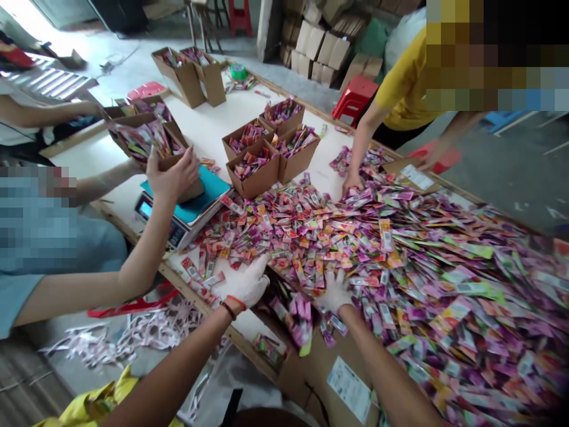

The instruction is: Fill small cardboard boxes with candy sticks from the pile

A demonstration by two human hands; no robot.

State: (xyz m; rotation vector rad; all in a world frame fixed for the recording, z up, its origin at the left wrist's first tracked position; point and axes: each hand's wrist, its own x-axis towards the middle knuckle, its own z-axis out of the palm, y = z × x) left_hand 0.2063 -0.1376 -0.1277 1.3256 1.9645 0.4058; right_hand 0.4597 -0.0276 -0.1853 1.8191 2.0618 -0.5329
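Both of my hands wear white gloves. My left hand point(249, 283) is closed on the far left edge of a cardboard box point(306, 373), which lies tilted at the table's near edge and has a white label on its side. Some packets point(299, 317) are inside the box. My right hand point(334, 290) rests on the near side of a big heap of small, flat, colourful packets point(320, 228), by the box's opening. Its fingers are apart and point into the heap; some packets lie under the palm.
Several filled cardboard boxes point(254, 178) stand beyond the heap. At left, a co-worker's hands point(171, 175) hold filled boxes over a digital scale point(175, 228). A co-worker in a yellow shirt point(406, 77) reaches into the heap at right. White strips point(146, 332) litter the floor.
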